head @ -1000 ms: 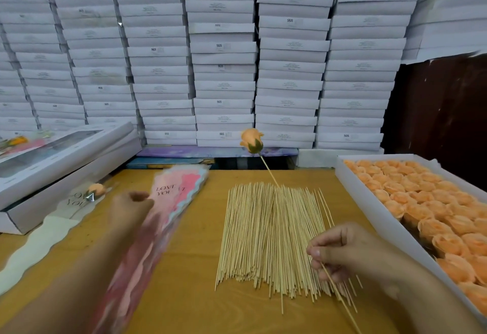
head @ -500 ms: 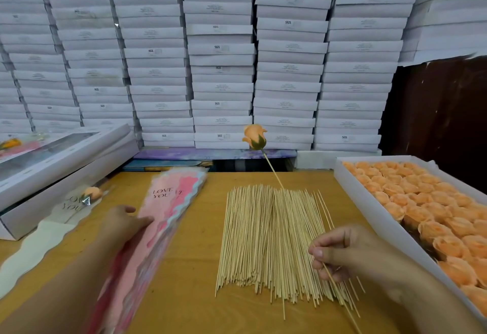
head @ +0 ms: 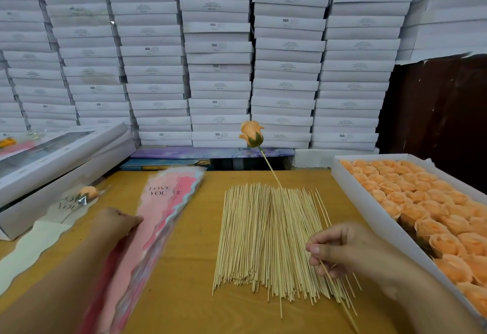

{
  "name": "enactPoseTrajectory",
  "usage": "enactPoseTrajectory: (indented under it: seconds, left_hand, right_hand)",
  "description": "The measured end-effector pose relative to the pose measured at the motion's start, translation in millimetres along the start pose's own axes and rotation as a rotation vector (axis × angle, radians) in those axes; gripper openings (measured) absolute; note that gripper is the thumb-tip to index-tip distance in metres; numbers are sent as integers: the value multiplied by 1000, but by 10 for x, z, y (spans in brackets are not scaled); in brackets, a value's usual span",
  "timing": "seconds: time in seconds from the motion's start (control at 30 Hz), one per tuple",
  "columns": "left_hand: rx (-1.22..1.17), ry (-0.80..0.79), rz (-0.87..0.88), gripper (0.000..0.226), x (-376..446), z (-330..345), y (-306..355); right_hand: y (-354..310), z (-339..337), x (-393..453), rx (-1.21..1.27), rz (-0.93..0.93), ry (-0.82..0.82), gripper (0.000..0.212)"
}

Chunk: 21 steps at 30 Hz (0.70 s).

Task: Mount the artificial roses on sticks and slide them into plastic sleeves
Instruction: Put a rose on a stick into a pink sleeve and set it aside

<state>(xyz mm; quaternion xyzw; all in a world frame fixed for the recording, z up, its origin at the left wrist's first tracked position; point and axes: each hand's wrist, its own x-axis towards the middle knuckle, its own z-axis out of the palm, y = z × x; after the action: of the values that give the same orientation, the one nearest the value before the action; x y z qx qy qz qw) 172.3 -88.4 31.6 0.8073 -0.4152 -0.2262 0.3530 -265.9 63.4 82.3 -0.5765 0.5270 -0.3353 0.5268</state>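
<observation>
My right hand (head: 342, 250) pinches a thin wooden stick (head: 268, 167) whose far end carries an orange rose (head: 251, 134), held up tilted over the table. Under it lies a spread pile of bare sticks (head: 263, 238). My left hand (head: 116, 224) rests with curled fingers on the edge of a stack of pink "LOVE YOU" plastic sleeves (head: 163, 217); whether it grips one I cannot tell. To the left lies a sleeved rose (head: 88, 192) in a clear sleeve.
A white tray (head: 369, 207) full of orange rose heads stands at the right. Long white window boxes (head: 60, 159) sit at the left. Stacks of white cartons (head: 218, 56) wall the back of the wooden table (head: 189, 281).
My left hand has slid down and toward me along the pink sleeve stack. The rose on its stick has stayed nearly still in my right hand.
</observation>
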Motion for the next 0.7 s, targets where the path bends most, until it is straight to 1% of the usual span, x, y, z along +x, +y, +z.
enactPoseTrajectory:
  seconds: [0.1, 0.2, 0.3, 0.43, 0.5, 0.6, 0.7]
  left_hand:
    - [37, 2, -9, 33, 26, -1, 14]
    - [73, 7, 2, 22, 14, -22, 27]
    - [154, 23, 56, 15, -3, -52, 24]
    - [218, 69, 171, 21, -93, -59, 25]
    - [242, 114, 206, 21, -130, -51, 14]
    - [201, 173, 255, 18, -163, -31, 0]
    - [142, 189, 291, 27, -208, -12, 28]
  right_hand:
    - [14, -4, 8, 2, 7, 17, 10]
    - [24, -3, 17, 9, 11, 24, 8]
    - [19, -4, 12, 2, 3, 18, 10]
    - [14, 8, 8, 8, 0, 23, 9]
    - [11, 17, 12, 6, 0, 25, 10]
    - [6, 20, 11, -1, 3, 23, 10]
    - [6, 17, 8, -1, 6, 31, 9]
